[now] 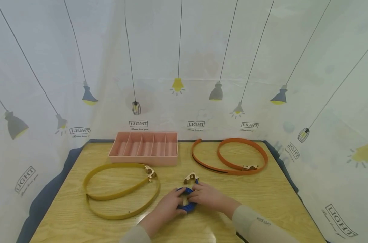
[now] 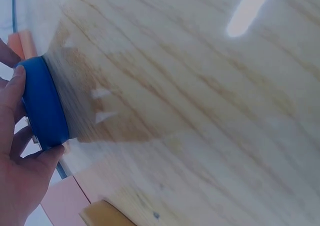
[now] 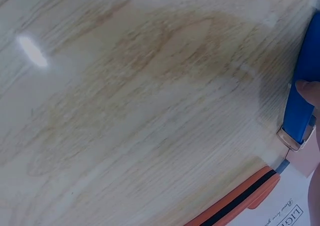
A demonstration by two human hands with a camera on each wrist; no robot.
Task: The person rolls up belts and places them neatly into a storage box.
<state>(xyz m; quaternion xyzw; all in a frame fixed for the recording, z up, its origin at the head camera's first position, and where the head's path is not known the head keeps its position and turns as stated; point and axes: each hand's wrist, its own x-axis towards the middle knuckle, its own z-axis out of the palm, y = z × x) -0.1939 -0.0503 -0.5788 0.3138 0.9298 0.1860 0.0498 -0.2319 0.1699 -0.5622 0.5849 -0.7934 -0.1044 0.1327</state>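
Observation:
A blue belt lies wound in a small coil on the table, standing on its edge. Its gold-coloured buckle juts out beyond the coil, away from the person. My left hand grips the coil's left side; in the left wrist view its thumb and fingers hold the edges of the blue belt. On the other side my right hand holds the coil near the buckle end. The right wrist view shows the thumb pressed against the blue strap, with most of that hand cut off.
A yellow belt with a gold buckle lies in loose loops at left. An orange belt lies loosely curved at back right. Behind stands a pink box with several compartments. A printed curtain surrounds the wooden table.

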